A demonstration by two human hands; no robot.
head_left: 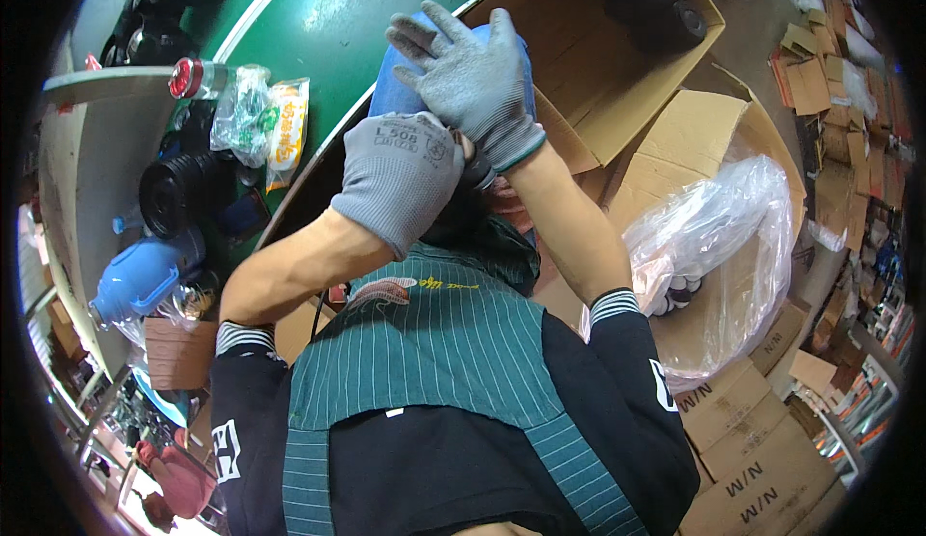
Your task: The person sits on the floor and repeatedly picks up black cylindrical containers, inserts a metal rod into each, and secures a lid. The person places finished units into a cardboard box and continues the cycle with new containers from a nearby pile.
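Grey work gloves cover both of my hands, which meet over my blue-clothed knees [403,68]. My right hand [473,82] is open, its fingers spread and pointing away from me. Against the inner side of my right wrist, my left hand [400,174] is closed, with its fingers curled beside the cuff of the right glove [521,148]. A dark band-like thing [477,167] shows at the wrist, next to the left fingers. What the left fingertips grip is hidden.
Left, on the green table [338,15], lie a clear plastic bag [241,116], a red-lidded jar [198,80] and black round parts [174,193]. A blue bottle [140,280] stands nearer. To the right are an open carton [588,63] with black parts and a plastic-lined box [714,247].
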